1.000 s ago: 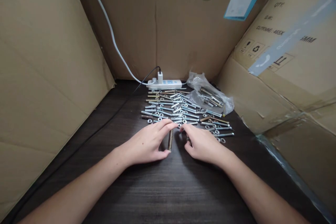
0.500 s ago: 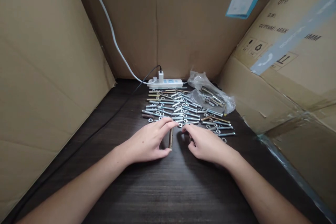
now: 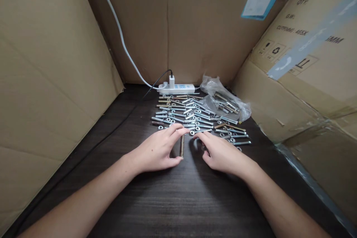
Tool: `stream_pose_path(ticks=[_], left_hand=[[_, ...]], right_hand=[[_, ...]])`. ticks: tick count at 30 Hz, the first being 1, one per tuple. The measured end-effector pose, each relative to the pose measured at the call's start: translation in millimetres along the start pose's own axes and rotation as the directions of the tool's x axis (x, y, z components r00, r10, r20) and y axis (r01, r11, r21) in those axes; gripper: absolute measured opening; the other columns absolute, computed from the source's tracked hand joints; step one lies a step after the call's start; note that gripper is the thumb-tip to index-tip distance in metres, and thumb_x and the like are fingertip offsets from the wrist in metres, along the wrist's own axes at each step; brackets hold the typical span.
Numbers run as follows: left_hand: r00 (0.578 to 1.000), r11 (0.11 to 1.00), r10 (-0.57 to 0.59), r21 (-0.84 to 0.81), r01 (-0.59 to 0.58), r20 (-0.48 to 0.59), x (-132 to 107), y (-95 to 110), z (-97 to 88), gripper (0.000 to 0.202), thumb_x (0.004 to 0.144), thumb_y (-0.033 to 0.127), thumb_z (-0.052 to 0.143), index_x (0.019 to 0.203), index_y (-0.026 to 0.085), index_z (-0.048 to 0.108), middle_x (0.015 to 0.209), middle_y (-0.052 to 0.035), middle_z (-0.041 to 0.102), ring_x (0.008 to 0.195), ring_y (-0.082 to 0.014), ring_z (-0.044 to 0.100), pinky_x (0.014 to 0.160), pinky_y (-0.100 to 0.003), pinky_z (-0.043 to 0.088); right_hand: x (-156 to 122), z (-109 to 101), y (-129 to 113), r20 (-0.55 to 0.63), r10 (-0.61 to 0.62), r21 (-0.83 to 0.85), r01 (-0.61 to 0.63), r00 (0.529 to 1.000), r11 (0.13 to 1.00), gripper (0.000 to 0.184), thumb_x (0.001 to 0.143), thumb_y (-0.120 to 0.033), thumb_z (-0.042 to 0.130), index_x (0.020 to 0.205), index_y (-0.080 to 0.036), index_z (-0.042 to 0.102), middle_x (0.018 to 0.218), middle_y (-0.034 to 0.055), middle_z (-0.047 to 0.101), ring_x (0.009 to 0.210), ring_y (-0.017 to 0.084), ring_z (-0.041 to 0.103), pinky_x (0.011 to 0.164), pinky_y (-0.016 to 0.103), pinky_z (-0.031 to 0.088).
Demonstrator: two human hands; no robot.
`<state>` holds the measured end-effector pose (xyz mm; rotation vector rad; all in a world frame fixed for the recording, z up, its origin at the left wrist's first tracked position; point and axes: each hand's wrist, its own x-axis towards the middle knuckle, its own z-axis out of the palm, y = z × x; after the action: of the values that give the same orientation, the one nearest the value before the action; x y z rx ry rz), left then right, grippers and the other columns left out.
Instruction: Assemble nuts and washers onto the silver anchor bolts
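Note:
My left hand holds a brownish metal tube by its two ends, thumb at the near end and fingers at the far end. The tube points away from me, low over the dark table. To its right, my right hand is closed with curled fingers near the tabletop. Whatever the right fingers hold is mostly hidden beneath them. Just beyond both hands lie rows of loose hardware: a hex nut, a silvery bolt and several more bolts, sleeves and washers.
A white power strip with a plugged-in charger stands behind the hardware. A clear plastic bag with more metal parts lies back right. A black cable crosses the table at left. Cardboard walls enclose three sides.
The right hand's fingers have shifted very slightly. My left hand keeps the same hold on the tube. The whole view has moved a little.

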<state>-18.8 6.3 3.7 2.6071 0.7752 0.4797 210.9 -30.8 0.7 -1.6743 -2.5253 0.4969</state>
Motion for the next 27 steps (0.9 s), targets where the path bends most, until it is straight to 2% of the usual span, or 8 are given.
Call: stream_pose_path(ticks=[14, 19, 23, 27], left_hand=[[1.000, 1.000, 0.008, 0.003, -0.008, -0.002, 0, 1, 0.2, 0.070, 0.074, 0.023, 0.063, 0.134, 0.024, 0.027, 0.135, -0.0091, 0.038, 0.120, -0.0249, 0.046, 0.099, -0.040, 0.043], [1.000, 1.000, 0.011, -0.013, -0.011, -0.009, 0, 2, -0.6, 0.069, 0.074, 0.023, 0.063, 0.133, 0.026, 0.027, 0.134, -0.0090, 0.038, 0.119, -0.0255, 0.047, 0.097, -0.042, 0.044], [1.000, 1.000, 0.009, -0.016, -0.009, -0.013, 0, 2, -0.8, 0.069, 0.074, 0.022, 0.063, 0.133, 0.026, 0.027, 0.134, -0.0093, 0.038, 0.118, -0.0260, 0.047, 0.096, -0.042, 0.044], [1.000, 1.000, 0.002, -0.011, -0.002, -0.008, 0, 2, -0.3, 0.069, 0.073, 0.022, 0.063, 0.132, 0.026, 0.028, 0.135, -0.0098, 0.037, 0.119, -0.0265, 0.047, 0.097, -0.042, 0.044]], right_hand=[[0, -4, -4, 0.022, 0.072, -0.086, -0.070, 0.997, 0.994, 0.054, 0.078, -0.017, 0.046, 0.131, -0.023, 0.043, 0.110, 0.0090, 0.059, 0.097, 0.023, 0.057, 0.081, 0.032, 0.041], [0, -7, -2, 0.060, 0.090, -0.014, -0.089, 0.994, 0.996, 0.052, 0.076, -0.017, 0.049, 0.128, -0.021, 0.044, 0.104, 0.0095, 0.060, 0.087, 0.021, 0.058, 0.076, 0.030, 0.041], [-1, -8, -1, 0.062, 0.056, 0.078, -0.061, 0.997, 0.995, 0.051, 0.075, -0.013, 0.050, 0.125, -0.021, 0.047, 0.101, 0.0082, 0.061, 0.085, 0.019, 0.057, 0.074, 0.027, 0.039], [1, -4, 6, 0.077, 0.000, 0.158, -0.012, 0.997, 0.987, 0.036, 0.076, -0.012, 0.047, 0.111, -0.021, 0.052, 0.078, 0.0013, 0.059, 0.071, 0.015, 0.053, 0.064, 0.025, 0.037]])
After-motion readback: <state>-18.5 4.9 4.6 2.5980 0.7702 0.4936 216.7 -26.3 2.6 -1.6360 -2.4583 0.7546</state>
